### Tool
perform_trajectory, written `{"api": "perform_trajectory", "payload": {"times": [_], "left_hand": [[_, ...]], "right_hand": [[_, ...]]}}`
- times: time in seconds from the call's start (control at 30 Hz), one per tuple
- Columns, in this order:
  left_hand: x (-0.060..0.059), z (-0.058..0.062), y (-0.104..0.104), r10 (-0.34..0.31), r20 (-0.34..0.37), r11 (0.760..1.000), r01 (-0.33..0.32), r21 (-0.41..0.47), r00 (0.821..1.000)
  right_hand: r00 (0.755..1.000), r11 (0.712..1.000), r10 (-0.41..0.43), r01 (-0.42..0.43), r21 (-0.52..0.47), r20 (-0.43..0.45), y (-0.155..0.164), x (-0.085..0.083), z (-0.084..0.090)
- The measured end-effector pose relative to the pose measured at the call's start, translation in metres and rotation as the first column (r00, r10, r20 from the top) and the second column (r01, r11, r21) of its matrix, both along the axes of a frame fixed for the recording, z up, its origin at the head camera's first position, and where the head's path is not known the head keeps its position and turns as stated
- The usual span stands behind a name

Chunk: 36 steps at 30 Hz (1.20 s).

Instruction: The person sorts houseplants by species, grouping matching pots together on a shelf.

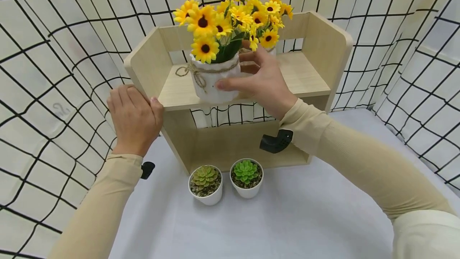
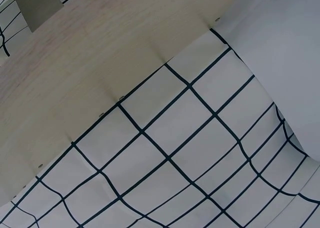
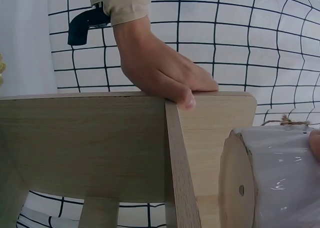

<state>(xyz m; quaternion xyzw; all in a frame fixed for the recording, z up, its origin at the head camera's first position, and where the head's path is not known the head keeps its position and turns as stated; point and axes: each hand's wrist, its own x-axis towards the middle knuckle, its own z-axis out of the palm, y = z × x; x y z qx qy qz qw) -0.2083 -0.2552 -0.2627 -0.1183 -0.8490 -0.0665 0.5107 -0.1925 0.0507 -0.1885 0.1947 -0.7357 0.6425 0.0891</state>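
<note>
My right hand (image 1: 264,77) grips a white pot of artificial sunflowers (image 1: 215,81), thumb on its front and fingers round its right side. Twine is tied in a bow about the pot. In the right wrist view the underside of this sunflower pot (image 3: 237,188) shows, held off the upper board. A second sunflower pot (image 1: 272,51) stands behind on the upper board, mostly hidden by flowers and my hand. My left hand (image 1: 134,117) holds the left side panel of the wooden shelf (image 1: 147,65), thumb at its front edge; the left wrist view does not show that hand.
Two succulents in white pots stand on the white tablecloth (image 1: 298,215) before the shelf: a dull green succulent (image 1: 205,177) at left and a bright green succulent (image 1: 246,172) beside it. Black wire grid (image 1: 72,67) over white sheeting encloses the back and sides.
</note>
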Motion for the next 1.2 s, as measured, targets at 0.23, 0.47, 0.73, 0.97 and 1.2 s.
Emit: {"api": "perform_trajectory", "payload": {"times": [0.23, 0.47, 0.73, 0.97, 1.2], "left_hand": [[0.0, 0.0, 0.0, 0.001, 0.006, 1.0, -0.001, -0.003, 1.0], [0.0, -0.001, -0.001, -0.007, -0.014, 1.0, 0.007, 0.0, 1.0], [0.0, 0.0, -0.001, -0.005, -0.014, 1.0, 0.005, -0.003, 1.0], [0.0, 0.001, -0.001, 0.004, -0.015, 1.0, -0.005, -0.003, 1.0], [-0.002, 0.0, 0.0, -0.004, -0.018, 1.0, 0.004, 0.004, 1.0]], "right_hand": [[0.999, 0.999, -0.031, 0.031, 0.014, 0.028, -0.015, -0.01, 0.003], [0.996, 0.991, -0.076, 0.071, 0.116, 0.043, -0.027, -0.023, 0.004], [0.988, 0.962, -0.151, 0.137, 0.238, 0.043, -0.037, -0.031, 0.007], [0.978, 0.943, -0.202, 0.181, 0.278, 0.049, -0.048, -0.037, 0.009], [0.971, 0.938, -0.24, 0.229, 0.26, 0.012, -0.056, -0.045, 0.006]]}}
